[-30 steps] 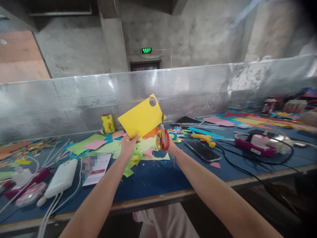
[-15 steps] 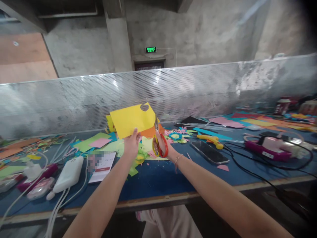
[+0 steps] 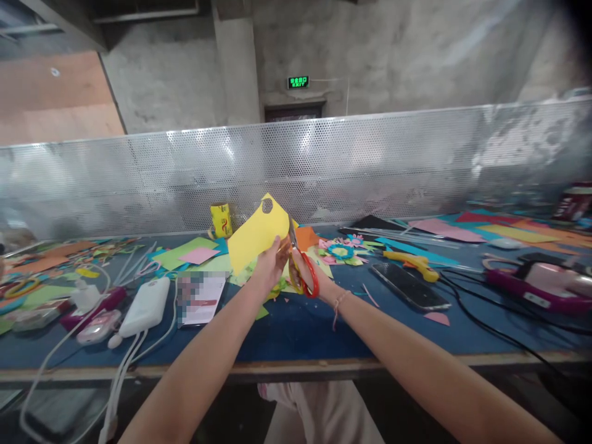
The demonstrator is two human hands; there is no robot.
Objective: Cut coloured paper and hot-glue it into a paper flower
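Pinched in my left hand [image 3: 271, 264] is a sheet of yellow paper [image 3: 253, 237], tilted, with a round hole cut near its top corner. My right hand [image 3: 312, 271] grips scissors [image 3: 311, 280] with red and yellow handles. Their blades point up and lie at the paper's right edge, close to my left fingers. Under my hands are green and yellow paper pieces [image 3: 226, 275]. An orange paper piece [image 3: 306, 237] lies just behind the scissors. To the right rests a blue and pink paper flower [image 3: 341, 250].
A yellow glue gun [image 3: 414, 264] and a dark phone [image 3: 409, 287] lie to the right, near a purple power strip [image 3: 531, 290] and cables. At left are a lit phone [image 3: 210, 299] and a white power bank [image 3: 145, 306]. A perforated metal panel [image 3: 185, 179] borders the table's back.
The yellow sheet has turned, its left end dropping lower, and my left hand has come closer to the scissors. The whole view has shifted, with the table things appearing further right.
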